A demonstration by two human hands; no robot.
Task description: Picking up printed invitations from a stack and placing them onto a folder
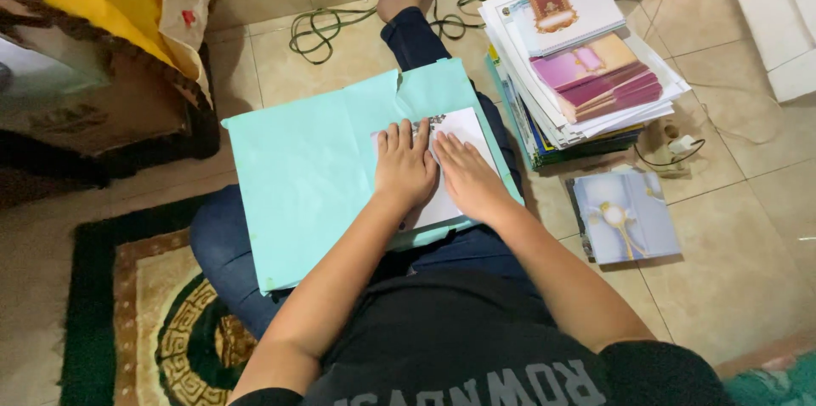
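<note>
Item: my left hand [405, 166] and right hand [467, 176], both flat and open, pressing a white ornamented card [463, 130] onto a mint-green paper sheet [306, 176]; wrapping unfinished, stacked cards [586, 66] remain.

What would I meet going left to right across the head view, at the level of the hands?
Mint green paper sheet → left hand → right hand, both flat on the white card → stack of printed cards and papers → pale blue card on the floor.
</note>
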